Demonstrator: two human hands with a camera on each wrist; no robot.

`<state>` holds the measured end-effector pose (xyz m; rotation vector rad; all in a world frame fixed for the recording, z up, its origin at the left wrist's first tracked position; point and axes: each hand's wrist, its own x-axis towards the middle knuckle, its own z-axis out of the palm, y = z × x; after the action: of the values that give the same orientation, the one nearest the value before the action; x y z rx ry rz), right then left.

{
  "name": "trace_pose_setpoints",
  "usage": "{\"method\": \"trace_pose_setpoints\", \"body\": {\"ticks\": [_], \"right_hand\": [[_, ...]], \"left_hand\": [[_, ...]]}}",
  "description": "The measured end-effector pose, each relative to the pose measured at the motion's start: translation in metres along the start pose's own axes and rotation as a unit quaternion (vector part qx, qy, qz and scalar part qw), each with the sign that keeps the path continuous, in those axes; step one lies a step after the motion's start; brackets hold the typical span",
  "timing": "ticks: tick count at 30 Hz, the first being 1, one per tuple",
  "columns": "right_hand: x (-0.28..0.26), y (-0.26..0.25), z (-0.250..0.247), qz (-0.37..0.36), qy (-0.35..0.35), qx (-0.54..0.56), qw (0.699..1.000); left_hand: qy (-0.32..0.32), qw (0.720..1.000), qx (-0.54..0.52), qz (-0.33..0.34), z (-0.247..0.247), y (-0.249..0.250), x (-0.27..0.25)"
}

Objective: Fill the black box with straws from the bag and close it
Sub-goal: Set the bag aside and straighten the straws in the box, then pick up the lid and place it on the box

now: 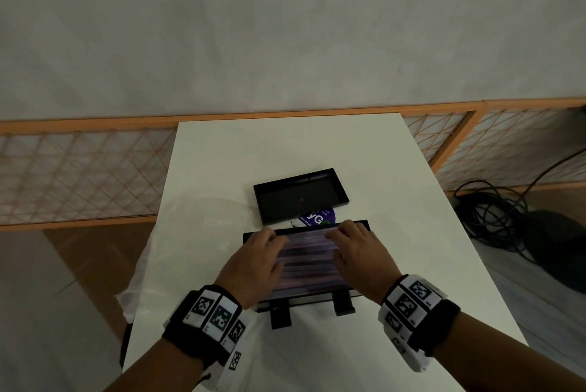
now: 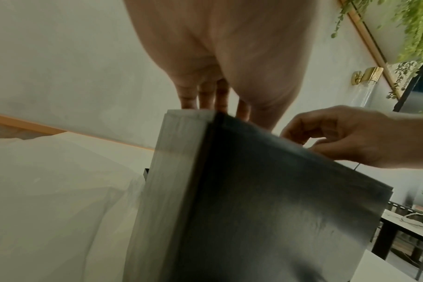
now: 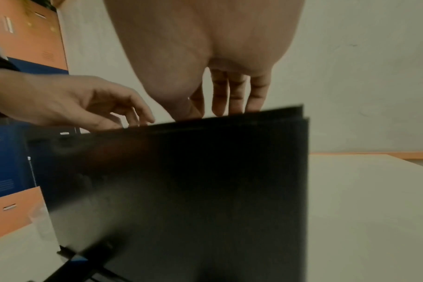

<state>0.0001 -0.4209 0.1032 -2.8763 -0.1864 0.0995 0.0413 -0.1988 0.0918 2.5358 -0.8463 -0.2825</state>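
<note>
The black box (image 1: 304, 299) stands near the front of the white table (image 1: 285, 144), packed with straws (image 1: 304, 260) that lie left to right and look blurred. My left hand (image 1: 253, 261) rests on the left part of the straws, its fingers loosely bent. My right hand (image 1: 358, 252) rests on the right part, fingertips at the box's far edge. The black lid (image 1: 299, 196) lies open side up behind the box. The wrist views show the box wall (image 2: 278, 190) (image 3: 205, 181) close up, with the fingers (image 2: 205, 95) (image 3: 229, 95) reaching over its rim.
A clear plastic bag (image 1: 149, 265) lies over the table's left edge. A purple label (image 1: 320, 217) shows between lid and box. Two black clasps (image 1: 280, 315) stick out from the box's front. Black cables (image 1: 494, 217) lie on the floor at right. An orange lattice fence (image 1: 79, 169) runs behind the table.
</note>
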Motion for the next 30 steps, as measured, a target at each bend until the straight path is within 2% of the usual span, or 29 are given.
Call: {"method": "trace_pose_setpoints", "body": {"ticks": [3,5,9,11,14,16,18,20,23,26,28,30], "right_hand": [[-0.001,0.003,0.003,-0.006,-0.033,-0.032,0.999],[-0.001,0.007,0.003,0.001,-0.033,-0.037,0.999],[-0.003,0.007,0.000,-0.015,-0.036,-0.025,0.999],[-0.005,0.006,0.000,-0.029,-0.070,-0.023,0.997],[-0.008,0.006,-0.001,-0.030,-0.055,-0.022,0.998],[-0.010,0.006,0.001,-0.053,-0.083,-0.021,0.995],[-0.011,0.004,0.001,-0.073,-0.136,-0.013,0.988],[-0.009,0.005,-0.004,-0.079,-0.119,0.003,0.990],[0.001,0.016,-0.028,-0.094,-0.038,0.051,0.994],[0.024,0.054,-0.065,-0.037,-0.016,0.106,0.994],[0.049,0.089,-0.077,0.006,0.003,0.095,0.995],[0.078,0.122,-0.070,0.053,-0.073,0.040,0.995]], "left_hand": [[-0.059,0.996,0.062,0.008,0.007,-0.007,0.001],[-0.055,0.996,0.069,0.027,0.011,-0.008,0.000],[-0.048,0.998,0.050,0.010,0.009,-0.009,0.002],[-0.065,0.995,0.072,0.024,0.006,-0.008,0.002],[-0.098,0.992,0.071,0.033,0.003,-0.008,0.000],[-0.099,0.991,0.070,0.058,0.004,-0.008,-0.002],[-0.103,0.991,0.075,0.045,0.004,-0.005,-0.005],[-0.068,0.994,0.076,0.034,0.003,-0.004,-0.004],[-0.027,0.999,0.036,0.025,0.008,-0.005,-0.004],[-0.013,0.999,0.015,0.029,0.011,-0.009,-0.009],[0.003,1.000,0.003,0.030,0.015,-0.010,-0.012],[0.026,0.999,-0.009,0.024,0.021,-0.010,-0.014]]}}
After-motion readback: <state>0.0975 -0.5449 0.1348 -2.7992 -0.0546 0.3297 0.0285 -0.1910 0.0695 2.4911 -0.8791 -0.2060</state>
